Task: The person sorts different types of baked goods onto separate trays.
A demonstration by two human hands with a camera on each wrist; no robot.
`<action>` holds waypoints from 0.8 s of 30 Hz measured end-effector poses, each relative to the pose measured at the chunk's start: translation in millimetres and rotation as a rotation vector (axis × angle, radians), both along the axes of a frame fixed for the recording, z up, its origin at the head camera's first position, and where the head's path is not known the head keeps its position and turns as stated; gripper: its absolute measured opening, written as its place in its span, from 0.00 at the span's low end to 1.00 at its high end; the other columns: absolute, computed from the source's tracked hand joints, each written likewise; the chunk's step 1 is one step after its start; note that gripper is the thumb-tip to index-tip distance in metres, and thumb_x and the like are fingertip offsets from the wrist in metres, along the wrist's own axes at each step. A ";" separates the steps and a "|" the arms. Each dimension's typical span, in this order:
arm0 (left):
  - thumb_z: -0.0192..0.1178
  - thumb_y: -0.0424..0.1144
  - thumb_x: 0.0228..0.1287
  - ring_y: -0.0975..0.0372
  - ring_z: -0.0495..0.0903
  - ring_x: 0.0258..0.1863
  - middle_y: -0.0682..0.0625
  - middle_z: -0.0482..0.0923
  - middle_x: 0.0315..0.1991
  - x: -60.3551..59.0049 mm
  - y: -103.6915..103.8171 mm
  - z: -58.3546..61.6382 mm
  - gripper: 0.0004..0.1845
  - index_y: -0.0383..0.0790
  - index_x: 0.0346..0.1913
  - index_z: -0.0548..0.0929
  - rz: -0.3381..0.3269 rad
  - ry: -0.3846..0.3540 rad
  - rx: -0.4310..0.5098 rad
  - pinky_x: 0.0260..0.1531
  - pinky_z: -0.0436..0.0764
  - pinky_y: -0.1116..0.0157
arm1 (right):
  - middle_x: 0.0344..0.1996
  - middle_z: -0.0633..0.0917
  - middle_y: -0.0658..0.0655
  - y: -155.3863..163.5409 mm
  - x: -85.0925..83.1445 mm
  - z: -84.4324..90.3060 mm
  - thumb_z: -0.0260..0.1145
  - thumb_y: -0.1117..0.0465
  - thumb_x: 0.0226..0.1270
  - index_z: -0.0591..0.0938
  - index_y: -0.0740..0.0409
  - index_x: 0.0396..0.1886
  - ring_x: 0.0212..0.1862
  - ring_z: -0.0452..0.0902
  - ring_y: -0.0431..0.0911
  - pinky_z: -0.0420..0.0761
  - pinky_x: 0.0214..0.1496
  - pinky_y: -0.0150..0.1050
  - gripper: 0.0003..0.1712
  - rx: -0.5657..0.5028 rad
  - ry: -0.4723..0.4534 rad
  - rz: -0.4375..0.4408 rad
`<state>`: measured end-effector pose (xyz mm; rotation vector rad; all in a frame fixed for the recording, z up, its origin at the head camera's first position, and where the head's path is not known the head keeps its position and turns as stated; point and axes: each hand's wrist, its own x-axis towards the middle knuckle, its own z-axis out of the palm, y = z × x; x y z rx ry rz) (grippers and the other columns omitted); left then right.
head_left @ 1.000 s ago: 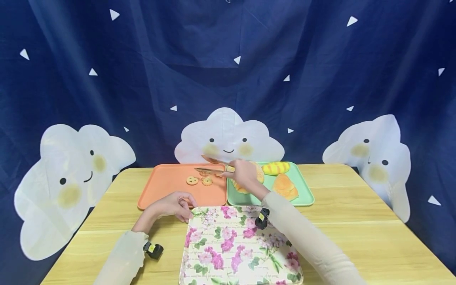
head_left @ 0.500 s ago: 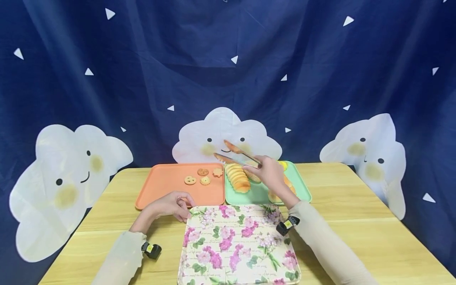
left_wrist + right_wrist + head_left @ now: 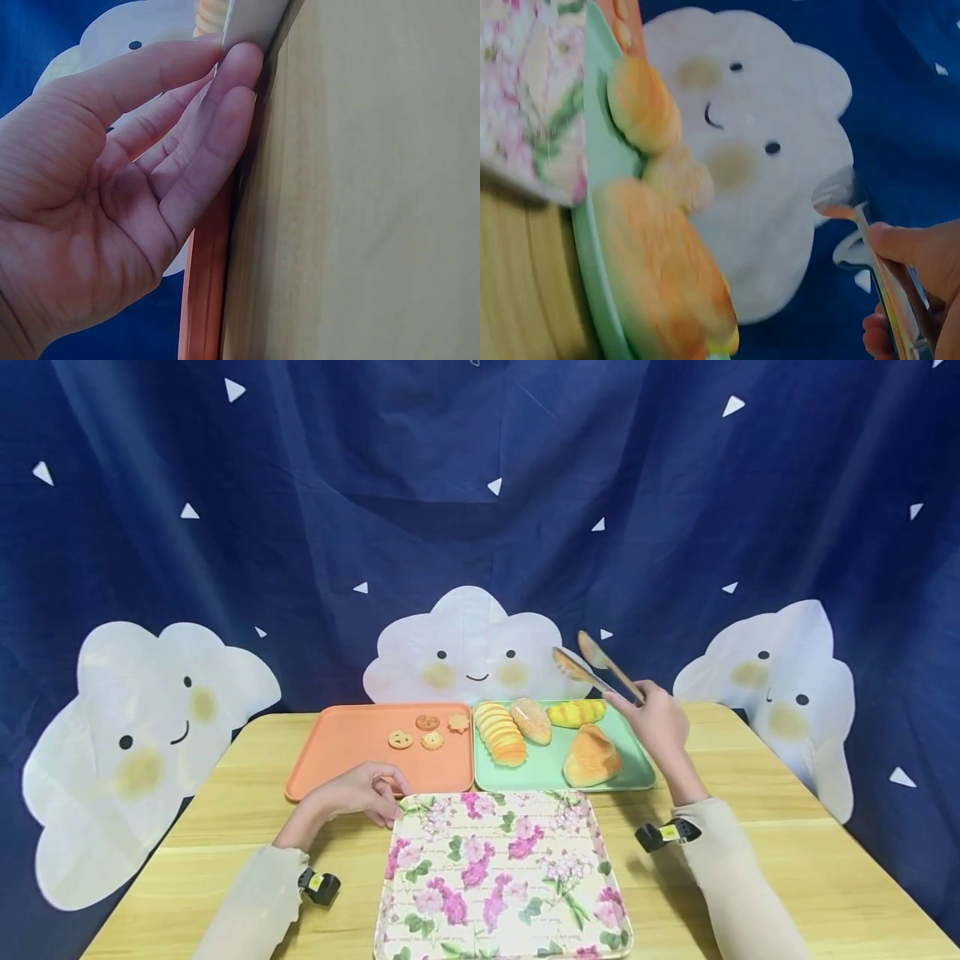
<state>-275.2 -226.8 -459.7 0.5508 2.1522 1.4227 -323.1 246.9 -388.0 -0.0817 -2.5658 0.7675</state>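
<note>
Since the earlier frame, my right hand [image 3: 660, 717] had carried the tongs [image 3: 596, 668] from over the orange tray [image 3: 352, 760] to above the green tray's [image 3: 637, 772] far right corner, its grip clenched on their handles, blades apart and empty. My left hand [image 3: 360, 793] rested at the floral tray's [image 3: 510, 877] near-left corner.

Left wrist view: relaxed fingers [image 3: 225, 112] touched that tray's edge, grasping nothing.

Right wrist view: fingers pinched the tongs [image 3: 885, 277] beyond the green tray.
</note>
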 end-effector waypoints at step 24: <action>0.69 0.27 0.59 0.59 0.87 0.26 0.45 0.86 0.26 2.2 0.6 2.2 0.18 0.23 0.50 0.78 -0.007 0.014 0.007 0.33 0.89 0.58 | 0.37 0.82 0.75 82.8 -5.0 -50.7 0.58 0.33 0.72 0.73 0.71 0.41 0.41 0.81 0.70 0.73 0.31 0.53 0.39 -0.016 -0.361 -0.206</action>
